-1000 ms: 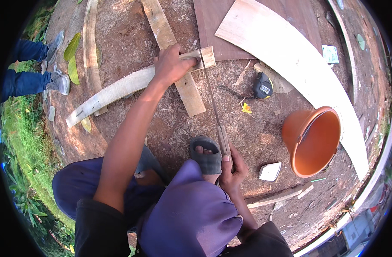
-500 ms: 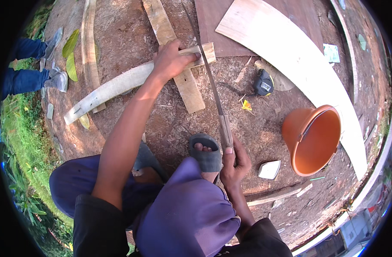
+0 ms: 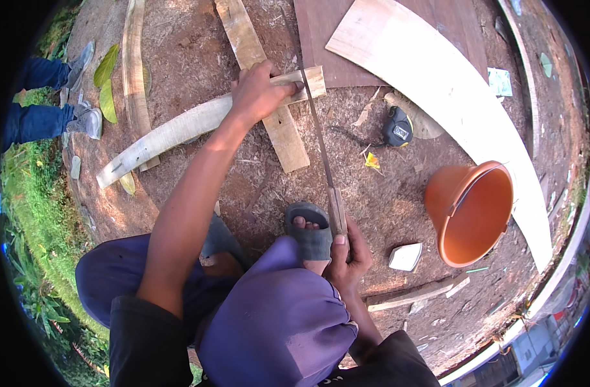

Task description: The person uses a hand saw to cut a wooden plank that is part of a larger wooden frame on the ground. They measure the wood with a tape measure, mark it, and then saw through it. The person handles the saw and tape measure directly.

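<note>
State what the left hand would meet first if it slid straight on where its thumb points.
Likely the handsaw blade, which crosses the curved wooden board just beyond the left hand; whether they touch is unclear from above.

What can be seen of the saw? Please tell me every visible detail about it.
The saw has a long, narrow, dark blade, metal by its look, and a brown, wooden-looking handle. The right hand grips the handle's near end, beside a dark sandal. The blade points away from the person, slanting slightly left, and crosses the pale wooden strip near its right end, close to the left hand. Teeth and cut depth cannot be made out.
</note>
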Demonstrator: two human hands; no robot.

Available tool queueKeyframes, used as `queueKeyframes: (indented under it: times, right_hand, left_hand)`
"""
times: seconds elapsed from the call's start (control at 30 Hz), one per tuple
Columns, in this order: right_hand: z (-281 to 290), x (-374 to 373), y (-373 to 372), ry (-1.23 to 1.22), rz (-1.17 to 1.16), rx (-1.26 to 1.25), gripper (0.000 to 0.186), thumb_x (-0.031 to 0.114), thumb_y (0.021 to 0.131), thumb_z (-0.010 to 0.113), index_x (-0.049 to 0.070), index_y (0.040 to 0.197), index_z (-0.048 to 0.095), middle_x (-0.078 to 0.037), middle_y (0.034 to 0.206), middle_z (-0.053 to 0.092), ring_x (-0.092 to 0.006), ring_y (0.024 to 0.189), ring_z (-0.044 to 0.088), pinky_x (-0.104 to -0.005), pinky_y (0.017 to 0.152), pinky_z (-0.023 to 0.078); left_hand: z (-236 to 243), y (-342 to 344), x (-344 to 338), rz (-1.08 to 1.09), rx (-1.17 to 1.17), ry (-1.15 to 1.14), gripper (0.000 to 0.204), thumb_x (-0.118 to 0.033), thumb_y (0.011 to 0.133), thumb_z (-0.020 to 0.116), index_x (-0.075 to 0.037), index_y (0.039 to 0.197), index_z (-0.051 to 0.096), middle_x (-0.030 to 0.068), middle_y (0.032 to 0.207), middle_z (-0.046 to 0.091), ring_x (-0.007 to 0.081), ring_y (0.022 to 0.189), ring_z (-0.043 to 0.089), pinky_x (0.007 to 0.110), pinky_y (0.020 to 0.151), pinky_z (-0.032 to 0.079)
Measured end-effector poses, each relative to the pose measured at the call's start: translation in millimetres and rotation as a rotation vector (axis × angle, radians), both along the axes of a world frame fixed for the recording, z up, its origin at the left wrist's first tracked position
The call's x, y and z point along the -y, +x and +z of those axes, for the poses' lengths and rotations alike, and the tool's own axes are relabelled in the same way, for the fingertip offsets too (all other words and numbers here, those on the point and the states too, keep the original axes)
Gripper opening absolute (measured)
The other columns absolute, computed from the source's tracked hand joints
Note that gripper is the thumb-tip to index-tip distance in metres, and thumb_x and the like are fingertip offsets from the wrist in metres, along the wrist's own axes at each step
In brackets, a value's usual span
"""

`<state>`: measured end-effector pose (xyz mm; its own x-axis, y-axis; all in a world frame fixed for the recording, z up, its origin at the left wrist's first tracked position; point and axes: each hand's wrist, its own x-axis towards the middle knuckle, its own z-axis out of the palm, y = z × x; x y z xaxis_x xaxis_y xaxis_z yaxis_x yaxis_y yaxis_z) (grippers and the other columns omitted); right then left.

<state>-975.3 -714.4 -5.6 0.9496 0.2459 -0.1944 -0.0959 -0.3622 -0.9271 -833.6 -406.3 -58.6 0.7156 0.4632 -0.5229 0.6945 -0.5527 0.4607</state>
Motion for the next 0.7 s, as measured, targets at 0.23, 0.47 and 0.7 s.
queueKeyframes:
  times: [0.23,0.47,0.7]
  right_hand:
    - [6.4,-13.0,4.1,-0.067,-0.014,-0.124,0.038,0.017,0.101,0.058,-0.005,0.131,0.064,-0.019,0.108,0.075,-0.0225,0.097,0.072,-0.0351,0.085,0.057]
    - [20.7,-13.5,8.2,-0.03,-0.026,-0.202,0.037,0.013,0.101,0.057,-0.007,0.131,0.064,-0.018,0.111,0.074,-0.0206,0.097,0.07,-0.0348,0.086,0.055]
    - [13.4,-24.3,18.7,-0.046,-0.056,-0.213,0.038,0.013,0.101,0.057,-0.006,0.133,0.063,-0.018,0.112,0.073,-0.0209,0.1,0.07,-0.0341,0.089,0.054]
  left_hand:
    - [-7.2,3.3,-5.1,0.003,0.013,0.006,0.065,-0.052,0.08,0.081,-0.003,0.12,0.066,0.0174,0.128,0.065,0.0349,0.126,0.053,0.053,0.112,0.032]
    - [5.4,4.0,0.2,-0.001,0.019,0.027,0.064,-0.051,0.082,0.08,-0.003,0.121,0.065,0.0176,0.127,0.065,0.0353,0.128,0.053,0.053,0.112,0.032]
    - [-1.2,3.3,2.5,-0.051,0.001,0.061,0.066,-0.053,0.082,0.08,-0.002,0.121,0.065,0.0169,0.124,0.067,0.0345,0.128,0.053,0.054,0.111,0.033]
